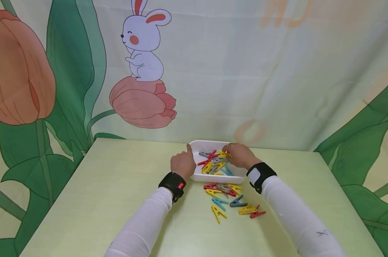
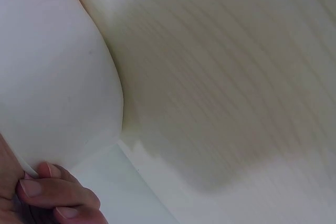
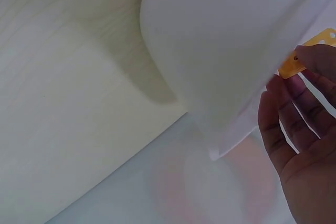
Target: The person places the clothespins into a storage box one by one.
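Observation:
A white plastic tray (image 1: 219, 177) stands near the back edge of the table, holding a loose heap of clothespins (image 1: 213, 164) in red, yellow, grey and blue. At its left end my left hand (image 1: 183, 163) grips the rim, one finger pointing away along the edge. The left wrist view shows curled fingers (image 2: 55, 192) against the tray wall (image 2: 52, 87). My right hand (image 1: 240, 155) reaches over the right end and pinches a yellow clothespin (image 3: 294, 65) between thumb and fingers, above the tray's contents.
Several more clothespins lie on the table just in front of the tray, among them a light blue one (image 1: 219, 202), a dark blue one (image 1: 238, 202), a yellow one (image 1: 218, 214) and a red one (image 1: 257, 212). A printed cloth (image 1: 213, 71) hangs behind the table (image 1: 117, 185).

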Available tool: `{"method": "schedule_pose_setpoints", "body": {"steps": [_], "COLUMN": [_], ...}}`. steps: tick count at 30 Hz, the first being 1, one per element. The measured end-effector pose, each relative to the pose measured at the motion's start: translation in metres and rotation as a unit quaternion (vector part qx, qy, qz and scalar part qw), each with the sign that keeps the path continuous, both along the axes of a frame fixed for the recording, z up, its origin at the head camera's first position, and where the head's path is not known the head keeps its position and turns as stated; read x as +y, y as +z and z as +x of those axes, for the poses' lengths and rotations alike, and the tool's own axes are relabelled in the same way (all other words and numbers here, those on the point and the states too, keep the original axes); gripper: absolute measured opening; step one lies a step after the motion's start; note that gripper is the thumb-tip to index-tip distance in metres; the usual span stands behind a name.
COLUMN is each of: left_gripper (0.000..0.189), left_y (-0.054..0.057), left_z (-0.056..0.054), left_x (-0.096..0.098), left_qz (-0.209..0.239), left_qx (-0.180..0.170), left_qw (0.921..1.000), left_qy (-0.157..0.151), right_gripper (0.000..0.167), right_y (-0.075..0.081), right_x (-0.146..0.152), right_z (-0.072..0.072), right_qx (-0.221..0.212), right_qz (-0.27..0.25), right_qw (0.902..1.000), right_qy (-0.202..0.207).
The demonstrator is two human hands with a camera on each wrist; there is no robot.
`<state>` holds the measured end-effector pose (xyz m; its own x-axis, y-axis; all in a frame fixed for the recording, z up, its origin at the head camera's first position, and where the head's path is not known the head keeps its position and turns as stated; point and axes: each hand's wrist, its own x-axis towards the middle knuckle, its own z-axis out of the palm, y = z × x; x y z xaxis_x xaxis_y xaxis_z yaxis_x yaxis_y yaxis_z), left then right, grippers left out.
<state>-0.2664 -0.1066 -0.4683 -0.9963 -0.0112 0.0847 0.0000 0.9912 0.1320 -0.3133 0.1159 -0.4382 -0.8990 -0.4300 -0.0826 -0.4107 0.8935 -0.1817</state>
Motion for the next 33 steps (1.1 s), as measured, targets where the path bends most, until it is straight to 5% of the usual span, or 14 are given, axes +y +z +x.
{"method": "schedule_pose_setpoints", "body": {"steps": [11,22,33], "left_gripper": [0.071,0.071,0.072], "left_y": [-0.004,-0.005,-0.002], "left_z": [-0.003,-0.003,-0.002], "left_x": [0.001,0.0,-0.001], "left_qz": [0.005,-0.001,0.0], "left_qx": [-0.003,0.0,-0.011], "left_qw": [1.0,1.0,0.9999], "left_qy": [0.002,0.002,0.001], "right_gripper": [0.094,0.108,0.115], "right_y": [0.004,0.034,0.04], "right_x": [0.0,0.008,0.012], "right_z": [0.007,0.022,0.061], "right_qx": [-0.04,0.021,0.068], "right_qz": [-0.065,-0.048,-0.014], "right_qw": [0.9966,0.9985,0.9954], "right_qy": [-0.032,0.012,0.066]}}
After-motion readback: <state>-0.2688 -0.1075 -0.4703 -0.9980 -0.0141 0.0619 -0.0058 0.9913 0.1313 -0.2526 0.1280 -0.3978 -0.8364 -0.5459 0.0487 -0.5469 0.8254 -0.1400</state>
